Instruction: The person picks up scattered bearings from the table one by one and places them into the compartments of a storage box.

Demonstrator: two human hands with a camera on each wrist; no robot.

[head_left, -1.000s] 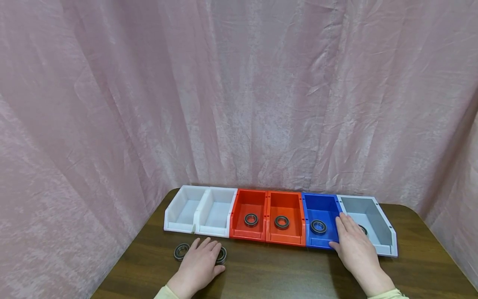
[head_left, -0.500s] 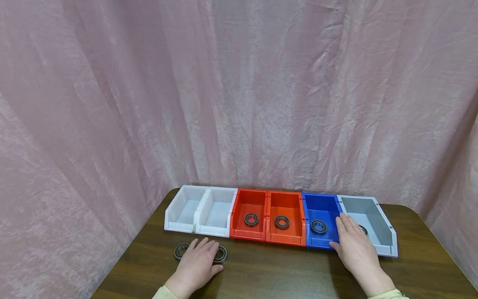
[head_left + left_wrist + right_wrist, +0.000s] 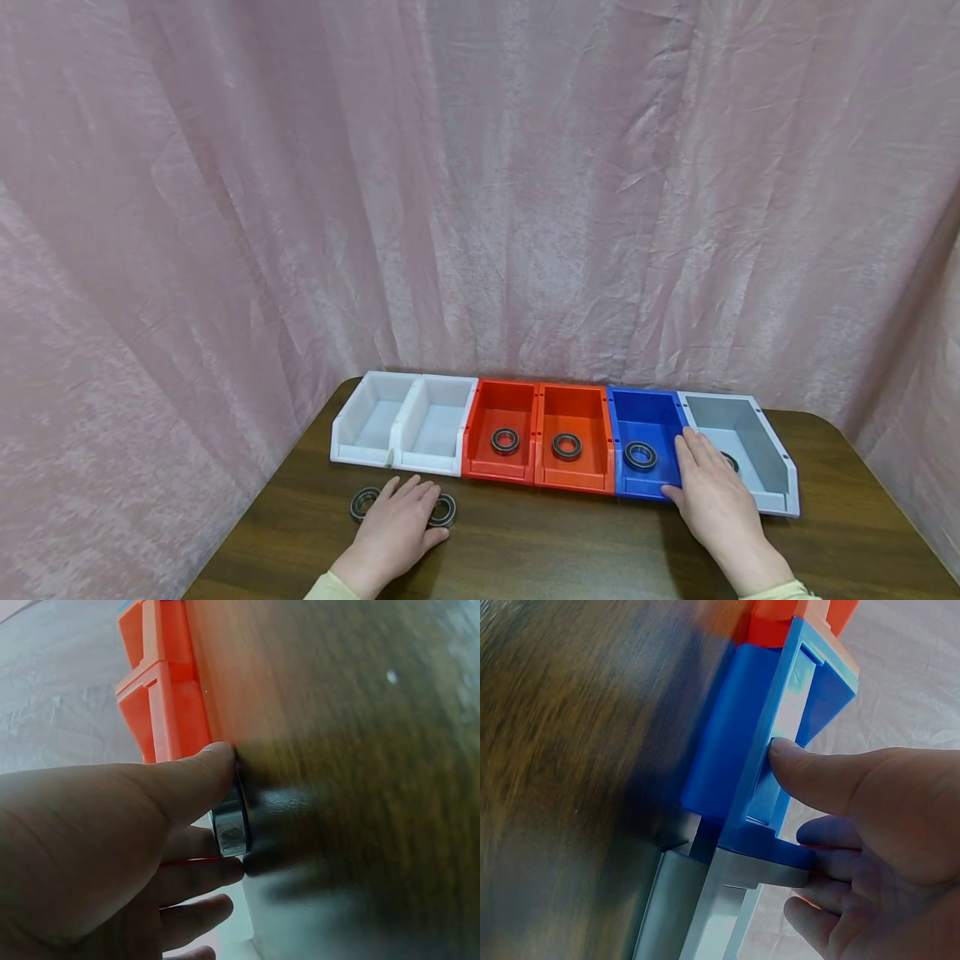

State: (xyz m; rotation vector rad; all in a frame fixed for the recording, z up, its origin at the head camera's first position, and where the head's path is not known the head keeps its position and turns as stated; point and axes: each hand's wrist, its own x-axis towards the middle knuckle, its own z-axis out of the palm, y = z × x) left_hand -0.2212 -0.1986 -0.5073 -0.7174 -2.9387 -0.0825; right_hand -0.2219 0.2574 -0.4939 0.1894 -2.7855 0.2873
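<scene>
My left hand (image 3: 396,533) rests low over the table with its fingers loosely stretched forward. One ball bearing (image 3: 444,511) shows between its thumb and index finger, partly hidden. In the left wrist view, the thumb tip overlaps the edge of this bearing (image 3: 231,823). Another ball bearing (image 3: 364,504) lies just left of the fingers. My right hand (image 3: 715,497) lies with relaxed fingers over the wall between the blue bin (image 3: 648,402) and the grey bin (image 3: 780,471). Its thumb touches the blue bin's front lip in the right wrist view. A bearing (image 3: 640,456) lies in the blue bin.
Bins stand in a row along the table (image 3: 555,546). Left of the blue one are an orange bin (image 3: 573,396) and a red bin (image 3: 506,392), each with a bearing inside, then two white bins (image 3: 435,462). A pink curtain (image 3: 480,208) hangs behind.
My left hand has shifted very slightly to the left, showing a little more of the bearing beside its thumb. The right hand stays in place.
</scene>
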